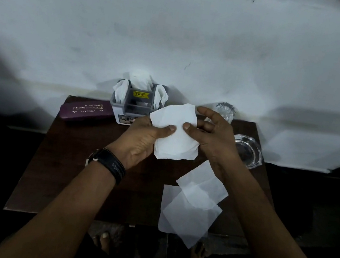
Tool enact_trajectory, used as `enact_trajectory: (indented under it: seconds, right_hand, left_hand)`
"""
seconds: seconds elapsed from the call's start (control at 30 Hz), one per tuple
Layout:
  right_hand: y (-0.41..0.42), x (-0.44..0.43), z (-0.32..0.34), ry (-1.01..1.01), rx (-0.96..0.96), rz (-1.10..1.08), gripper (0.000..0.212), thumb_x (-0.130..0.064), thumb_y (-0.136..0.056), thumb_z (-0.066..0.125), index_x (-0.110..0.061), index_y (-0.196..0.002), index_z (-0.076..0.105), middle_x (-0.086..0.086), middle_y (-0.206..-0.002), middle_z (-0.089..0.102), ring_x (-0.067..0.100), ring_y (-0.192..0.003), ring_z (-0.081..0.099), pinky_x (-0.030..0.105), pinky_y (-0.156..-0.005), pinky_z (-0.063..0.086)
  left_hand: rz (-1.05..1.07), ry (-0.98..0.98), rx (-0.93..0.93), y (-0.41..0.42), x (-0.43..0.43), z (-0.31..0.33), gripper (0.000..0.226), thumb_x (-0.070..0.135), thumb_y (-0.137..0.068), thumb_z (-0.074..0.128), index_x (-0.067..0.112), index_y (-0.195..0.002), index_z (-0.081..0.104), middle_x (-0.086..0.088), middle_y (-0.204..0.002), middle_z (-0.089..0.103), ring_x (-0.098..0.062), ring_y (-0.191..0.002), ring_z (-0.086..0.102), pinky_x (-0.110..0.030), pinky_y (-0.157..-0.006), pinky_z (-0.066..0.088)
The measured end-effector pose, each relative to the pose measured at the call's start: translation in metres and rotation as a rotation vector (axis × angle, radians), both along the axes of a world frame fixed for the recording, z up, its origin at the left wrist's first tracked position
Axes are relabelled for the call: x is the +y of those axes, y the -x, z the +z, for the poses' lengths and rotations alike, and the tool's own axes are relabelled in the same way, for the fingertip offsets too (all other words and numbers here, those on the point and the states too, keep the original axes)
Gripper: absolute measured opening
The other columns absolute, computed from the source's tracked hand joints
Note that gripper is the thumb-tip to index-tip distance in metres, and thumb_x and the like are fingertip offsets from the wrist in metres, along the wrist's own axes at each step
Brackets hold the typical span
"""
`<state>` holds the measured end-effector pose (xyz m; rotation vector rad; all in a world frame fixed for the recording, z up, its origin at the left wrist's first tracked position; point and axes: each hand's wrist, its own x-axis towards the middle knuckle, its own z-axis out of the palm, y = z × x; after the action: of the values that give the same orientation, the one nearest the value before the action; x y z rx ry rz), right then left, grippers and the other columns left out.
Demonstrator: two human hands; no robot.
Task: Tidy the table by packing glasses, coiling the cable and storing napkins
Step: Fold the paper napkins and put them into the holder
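I hold a white napkin [174, 138] above the middle of the dark table [67, 171]. My left hand [141, 140] pinches its left side with the thumb on top. My right hand [212, 134] pinches its right side, the other fingers spread. Behind it stands a grey napkin holder [135, 104] with white napkins sticking out of its compartments. A purple glasses case [86, 110], closed, lies at the back left. Three loose napkins [188, 208] overlap near the front right edge, one hanging over it.
A clear glass ashtray [248, 150] sits at the right edge, and a transparent object [224, 111] stands behind my right hand. The white wall [177, 42] rises right behind the table. My bare feet show on the floor below the front edge.
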<state>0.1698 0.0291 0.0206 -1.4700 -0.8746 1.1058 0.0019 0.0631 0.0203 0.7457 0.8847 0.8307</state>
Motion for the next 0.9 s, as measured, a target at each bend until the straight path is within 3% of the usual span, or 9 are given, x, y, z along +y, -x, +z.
enact_trajectory:
  seconds: [0.17,0.37,0.47,0.53,0.57,0.63,0.7,0.77,0.9]
  right_hand:
    - [-0.003,0.002,-0.003,-0.012,-0.063,-0.002,0.065,-0.005,-0.078,0.086,-0.014,-0.136,0.059,-0.004,-0.104,0.076,0.008,-0.095,0.074,0.021,-0.078,0.061]
    - [-0.009,0.003,-0.003,-0.021,-0.161,0.044,0.061,-0.013,-0.081,0.085,-0.018,-0.135,0.058,-0.006,-0.098,0.077,0.005,-0.090,0.073,0.023,-0.081,0.060]
    - [-0.026,-0.005,-0.003,0.052,-0.482,0.181,0.043,-0.019,-0.085,0.082,-0.021,-0.124,0.065,-0.006,-0.098,0.074,0.014,-0.094,0.072,0.033,-0.082,0.061]
    - [-0.038,-0.015,-0.008,0.124,-0.801,0.457,0.035,-0.013,-0.087,0.077,-0.026,-0.118,0.068,-0.004,-0.105,0.073,0.012,-0.095,0.070,0.026,-0.076,0.057]
    - [-0.040,-0.020,-0.011,0.180,-0.936,0.629,0.038,-0.013,-0.086,0.078,-0.029,-0.119,0.069,-0.005,-0.113,0.071,0.008,-0.099,0.066,0.022,-0.077,0.053]
    - [-0.038,-0.026,-0.017,0.275,-1.124,0.883,0.049,-0.019,-0.081,0.083,-0.033,-0.125,0.067,-0.004,-0.122,0.059,0.010,-0.113,0.052,0.028,-0.090,0.050]
    - [-0.032,-0.027,-0.019,0.286,-1.200,0.917,0.052,-0.023,-0.077,0.086,-0.035,-0.124,0.066,-0.004,-0.116,0.048,0.016,-0.116,0.043,0.038,-0.098,0.047]
    - [-0.028,-0.026,-0.018,0.245,-1.200,0.886,0.046,-0.022,-0.076,0.086,-0.032,-0.117,0.068,-0.009,-0.107,0.049,0.017,-0.114,0.048,0.041,-0.096,0.048]
    - [-0.028,-0.021,-0.018,0.256,-1.112,0.856,0.033,-0.014,-0.080,0.082,-0.023,-0.110,0.073,-0.018,-0.074,0.051,0.011,-0.088,0.058,0.034,-0.084,0.051]
  left_hand:
    - [-0.033,-0.006,-0.019,-0.002,0.002,-0.002,0.047,-0.016,-0.095,0.051,-0.003,-0.140,0.055,-0.022,-0.138,0.063,-0.034,-0.123,0.064,-0.043,-0.101,0.055]
    - [0.022,-0.018,0.050,-0.001,0.001,-0.004,0.046,-0.011,-0.090,0.064,-0.002,-0.135,0.061,-0.019,-0.131,0.068,-0.034,-0.123,0.066,-0.048,-0.106,0.052]
    - [0.082,-0.044,0.189,0.003,0.004,-0.004,0.044,-0.012,-0.088,0.067,-0.004,-0.131,0.063,-0.020,-0.128,0.069,-0.034,-0.120,0.067,-0.051,-0.107,0.051]
    - [0.103,-0.054,0.275,0.006,0.007,-0.005,0.043,-0.012,-0.087,0.067,-0.005,-0.130,0.064,-0.020,-0.129,0.069,-0.034,-0.121,0.066,-0.052,-0.107,0.050]
    - [0.109,-0.046,0.300,0.007,0.008,-0.006,0.043,-0.012,-0.087,0.067,-0.005,-0.130,0.063,-0.021,-0.129,0.068,-0.034,-0.121,0.066,-0.052,-0.107,0.050]
    - [0.111,-0.030,0.336,0.007,0.009,-0.007,0.043,-0.013,-0.087,0.067,-0.006,-0.129,0.063,-0.021,-0.129,0.068,-0.035,-0.120,0.065,-0.051,-0.107,0.051]
    - [0.112,-0.031,0.372,0.006,0.009,-0.008,0.042,-0.013,-0.086,0.068,-0.006,-0.127,0.064,-0.022,-0.129,0.068,-0.035,-0.120,0.065,-0.049,-0.106,0.051]
    - [0.110,-0.031,0.390,0.004,0.008,-0.009,0.041,-0.014,-0.086,0.068,-0.005,-0.126,0.065,-0.021,-0.129,0.068,-0.036,-0.119,0.065,-0.049,-0.104,0.052]
    - [0.076,-0.044,0.427,0.004,0.009,-0.010,0.037,-0.010,-0.088,0.069,0.002,-0.123,0.067,-0.017,-0.127,0.070,-0.031,-0.115,0.067,-0.048,-0.104,0.053]
